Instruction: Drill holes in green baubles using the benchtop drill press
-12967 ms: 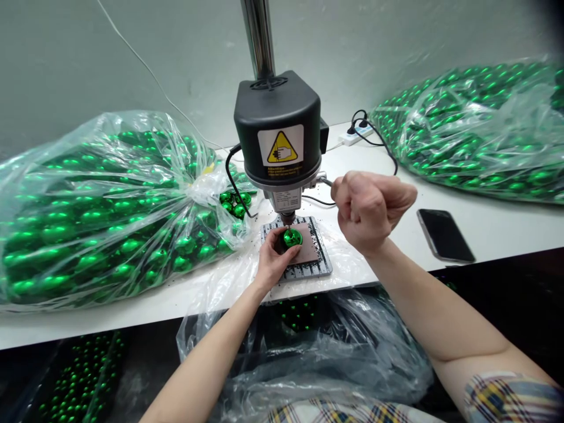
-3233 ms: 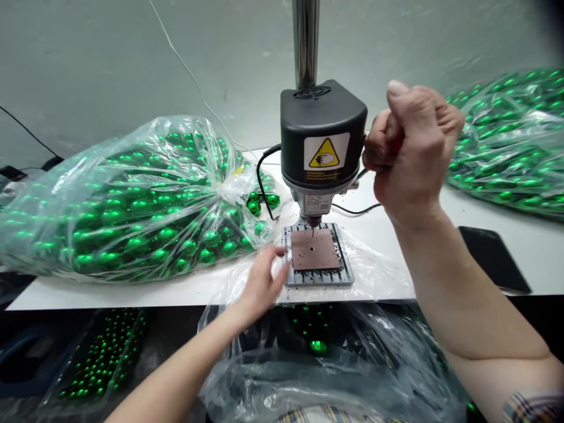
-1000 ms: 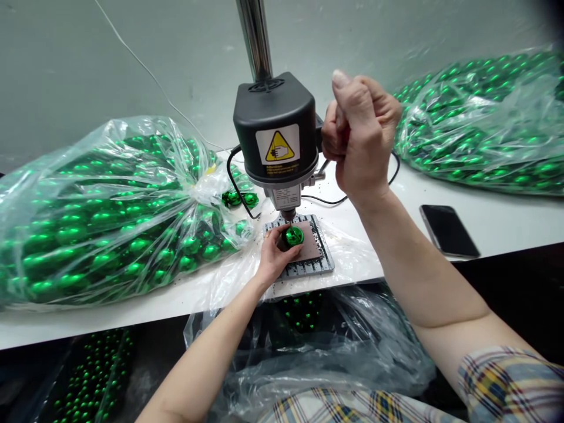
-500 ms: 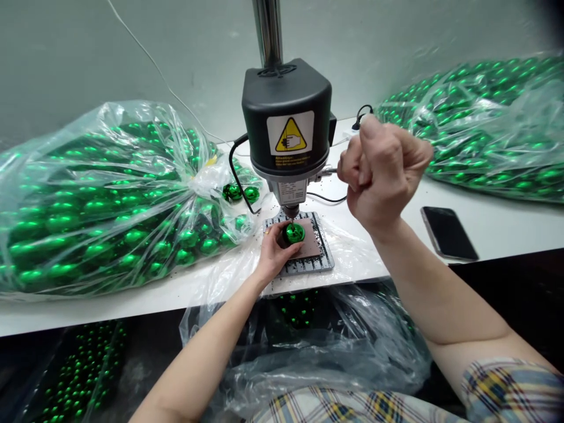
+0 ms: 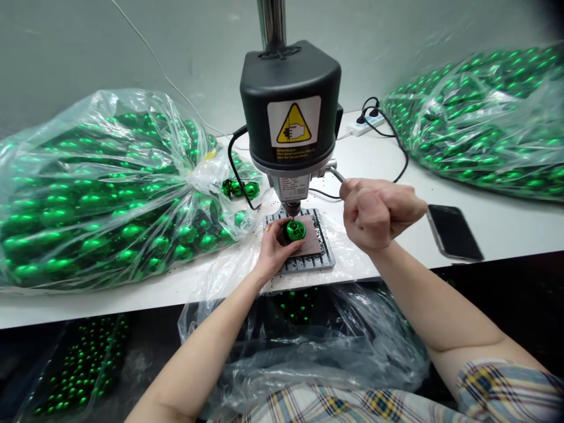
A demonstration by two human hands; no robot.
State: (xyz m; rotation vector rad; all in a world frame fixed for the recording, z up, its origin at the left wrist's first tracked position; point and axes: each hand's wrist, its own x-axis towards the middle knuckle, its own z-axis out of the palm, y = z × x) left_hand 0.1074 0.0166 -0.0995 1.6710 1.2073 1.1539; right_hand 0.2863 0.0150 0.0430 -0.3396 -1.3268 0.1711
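My left hand (image 5: 275, 247) grips a shiny green ball (image 5: 295, 231) between thumb and fingers. The ball rests on a brownish square pad (image 5: 312, 236) on the slotted metal base (image 5: 304, 265) of a small bench drill press (image 5: 291, 111). Right above the ball is the drill chuck (image 5: 292, 208), its bit reaching the ball's top. My right hand (image 5: 376, 214) is closed round the end of the drill press's feed lever (image 5: 337, 174), to the right of the motor head; the grip itself is hidden in the fist. Dark shavings lie scattered on the base.
Big clear bags of green balls stand left (image 5: 97, 194) and right (image 5: 489, 129). A few loose balls (image 5: 241, 188) lie beside the left bag's knot. A phone (image 5: 455, 232) and a power strip (image 5: 366, 123) are on the white table. An open plastic bag (image 5: 326, 352) hangs below the edge.
The ball was absent from the pad about three seconds ago; my left hand has since set it there. My right hand has pulled the lever downward, and the motor head has come lower.
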